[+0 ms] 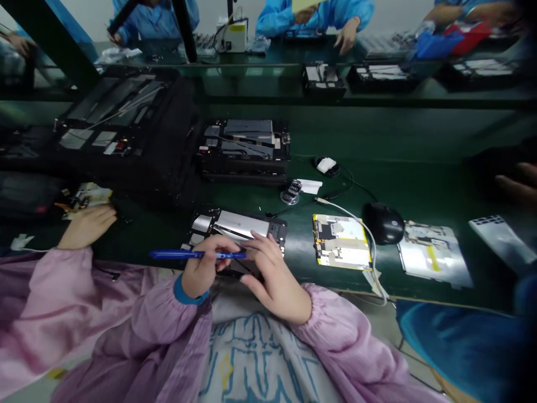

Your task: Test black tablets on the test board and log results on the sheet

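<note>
A blue pen (172,254) lies level across my left hand (203,271), which is closed around it. My right hand (274,277) is spread, its fingertips over an opened tablet-like device (243,224) at the table's near edge. This device shows a silver battery and dark parts, and both hands cover its lower half. The right fingers are close to the pen's right end; whether they touch it I cannot tell.
Stacks of similar opened devices (245,145) stand behind, with a taller stack (121,112) at left. Rightward lie a screen panel (342,240), a white cable (369,235), a black mouse (384,223) and another panel (434,254). A co-worker's hand (88,225) is at left.
</note>
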A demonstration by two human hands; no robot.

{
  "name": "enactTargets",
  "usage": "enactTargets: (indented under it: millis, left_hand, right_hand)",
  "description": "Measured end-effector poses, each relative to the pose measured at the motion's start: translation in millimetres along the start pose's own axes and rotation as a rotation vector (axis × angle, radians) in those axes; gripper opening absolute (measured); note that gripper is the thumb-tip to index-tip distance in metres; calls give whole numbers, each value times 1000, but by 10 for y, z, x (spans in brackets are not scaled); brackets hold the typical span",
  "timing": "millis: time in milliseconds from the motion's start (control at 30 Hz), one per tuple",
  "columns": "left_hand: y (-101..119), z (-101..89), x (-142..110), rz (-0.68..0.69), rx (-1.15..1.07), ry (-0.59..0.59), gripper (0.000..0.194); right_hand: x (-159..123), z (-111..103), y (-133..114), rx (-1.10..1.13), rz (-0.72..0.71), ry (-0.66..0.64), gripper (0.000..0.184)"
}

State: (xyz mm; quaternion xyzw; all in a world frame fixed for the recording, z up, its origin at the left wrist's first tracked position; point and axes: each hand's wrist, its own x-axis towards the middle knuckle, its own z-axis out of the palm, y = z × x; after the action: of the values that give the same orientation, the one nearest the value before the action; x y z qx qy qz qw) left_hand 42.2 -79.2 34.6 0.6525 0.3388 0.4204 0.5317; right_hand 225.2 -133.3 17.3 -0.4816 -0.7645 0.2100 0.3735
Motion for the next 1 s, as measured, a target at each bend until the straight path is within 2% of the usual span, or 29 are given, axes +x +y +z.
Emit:
enactTargets:
  millis: [67, 133, 233, 267, 333, 400, 433, 467, 533, 567, 633, 733, 867, 1000]
  left_hand:
    - [-11, 108, 35, -78, -41, -86, 38]
    - [6, 163, 77, -109, -22, -170, 26]
    - [59, 165, 141, -103, 43, -253, 15]
    - [79, 145, 158, -93, 66, -258, 15]
    - [117, 85, 179, -66, 62, -179, 24]
    - [141, 29, 186, -57, 5, -67, 28]
    - [142, 20, 185, -77, -11, -58, 26]
    - [132, 30, 184, -108, -2, -93, 22]
    - [74, 113, 179, -180, 100, -259, 13]
    - [28, 177, 176, -203, 178, -330, 9]
    - [-85, 314, 172, -194, 327, -395, 8]
    - [-233, 441, 169, -153, 439, -389, 18]
    - [-285, 445, 175, -149, 480, -378, 20]
    - [-266, 424, 173, -113, 498, -407, 19]
  right_hand:
    - [-7, -54, -11, 76, -9, 72, 17]
    - [-6, -66, -2, 76, -7, 115, 18]
    - [0, -62, 30, -1, -42, 69, 24]
    - [4, -76, 53, -5, -55, 35, 28]
    - [25, -151, 145, 75, -68, -12, 35]
    - [83, -289, 328, 188, -33, 31, 39]
    - [132, -369, 454, 208, 6, 104, 40]
    - [192, -443, 598, 143, 69, 185, 37]
    - [333, -547, 906, -70, 147, 326, 34]
    - [402, -568, 1050, -172, 192, 333, 33]
    - [509, -557, 1278, -306, 260, 264, 31]
    - [562, -483, 1430, -445, 318, 110, 29]
    - [532, -451, 1420, -565, 337, 9, 27]
    - [487, -511, 1316, -543, 314, 47, 25]
